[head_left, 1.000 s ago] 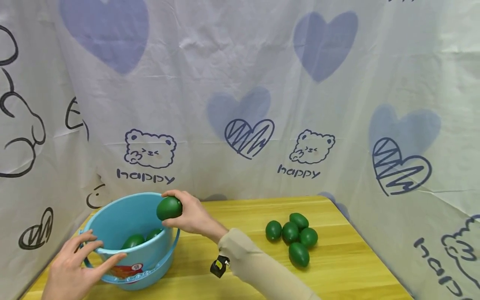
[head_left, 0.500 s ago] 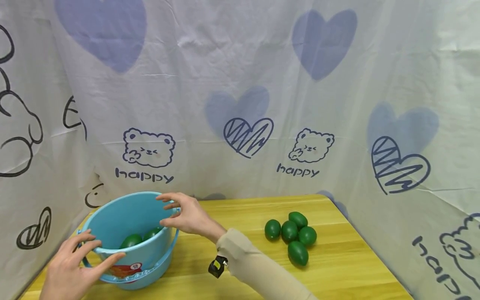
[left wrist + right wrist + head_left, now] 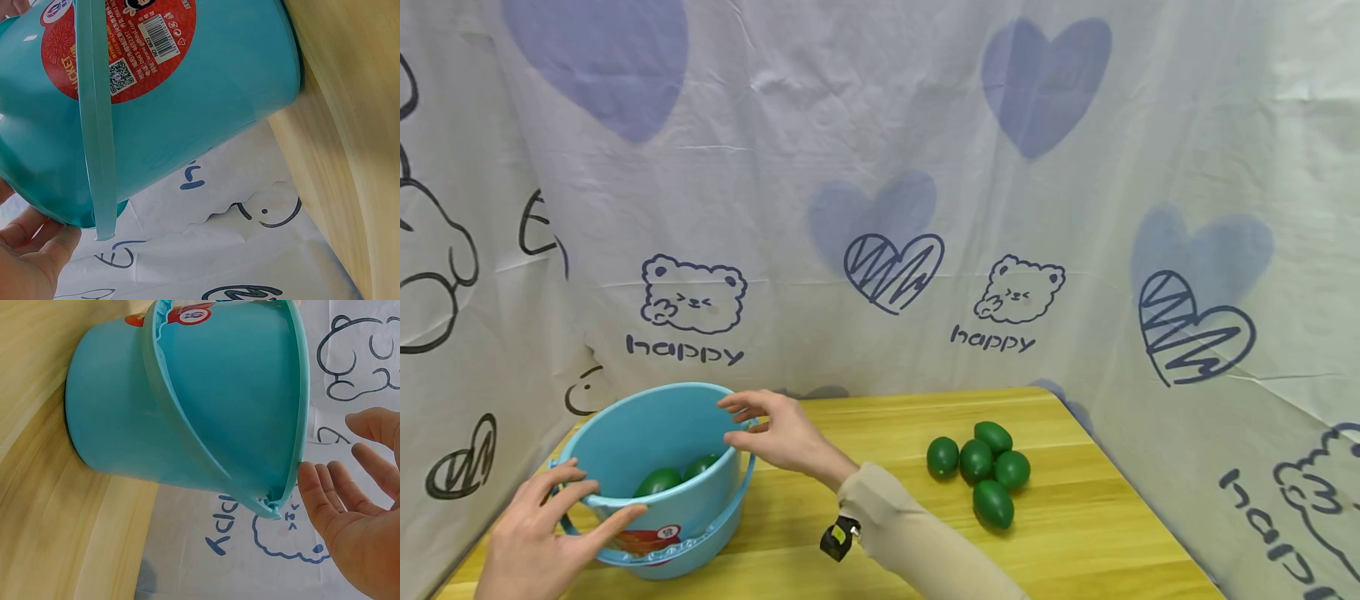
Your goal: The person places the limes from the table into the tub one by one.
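Observation:
A light blue bucket (image 3: 658, 417) with a red label stands at the left of the table in the head view. My left hand (image 3: 535, 533) holds its near left rim, thumb in front and fingers above; the same hand (image 3: 37, 250) appears at the rim in the left wrist view. Two smooth, dark green avocados (image 3: 658, 482) show inside; the bucket's wall hides the rest of its floor. At the right rim, my right hand (image 3: 782, 429) is empty, its fingers spread and slightly bent. The right wrist view has this hand (image 3: 356, 519) beside the rim.
Several more avocados (image 3: 976, 461) lie clustered on the right half of the yellow wooden table (image 3: 850, 533). The bucket's handle (image 3: 181, 425) hangs down its side. A white patterned curtain (image 3: 790, 333) stands behind the table and at both sides.
One second ago my right hand gripped an avocado at the bucket's right rim. Half a second ago that hand was empty, its fingers apart. The left hand has stayed at the rim.

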`<state>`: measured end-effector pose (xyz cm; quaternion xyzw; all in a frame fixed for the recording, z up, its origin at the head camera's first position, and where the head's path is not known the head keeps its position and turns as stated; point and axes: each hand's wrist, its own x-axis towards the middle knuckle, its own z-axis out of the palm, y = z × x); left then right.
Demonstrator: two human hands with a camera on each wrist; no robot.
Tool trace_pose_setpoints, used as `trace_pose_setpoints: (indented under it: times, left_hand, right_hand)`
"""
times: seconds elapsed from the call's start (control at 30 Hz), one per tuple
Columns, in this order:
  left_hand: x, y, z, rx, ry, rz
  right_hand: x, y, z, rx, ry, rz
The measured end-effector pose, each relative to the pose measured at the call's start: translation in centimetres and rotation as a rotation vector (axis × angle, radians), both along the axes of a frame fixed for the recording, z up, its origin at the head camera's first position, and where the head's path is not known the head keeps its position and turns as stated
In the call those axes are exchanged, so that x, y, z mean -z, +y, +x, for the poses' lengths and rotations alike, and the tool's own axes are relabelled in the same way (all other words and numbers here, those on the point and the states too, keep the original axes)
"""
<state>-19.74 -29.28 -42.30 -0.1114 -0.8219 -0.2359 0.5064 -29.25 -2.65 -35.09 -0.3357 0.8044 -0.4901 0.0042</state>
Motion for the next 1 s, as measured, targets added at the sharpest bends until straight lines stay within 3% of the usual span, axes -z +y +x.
trace_pose_setpoints:
  times: [0.37, 0.63, 1.0]
  left_hand:
    - [-0.1, -0.1, 0.2, 0.009, 0.021, 0.004]
    - [0.3, 0.0, 0.0, 0.023, 0.023, 0.003]
    - [0.0, 0.2, 0.0, 0.004, 0.013, 0.013]
  right_hand:
    - [1.0, 1.4, 0.8, -0.022, -0.067, -0.092]
    - [2.1, 2.6, 1.0, 0.016, -0.054, -0.065]
    - [3.6, 6.2, 0.6, 0.088, 0.101, 0.020]
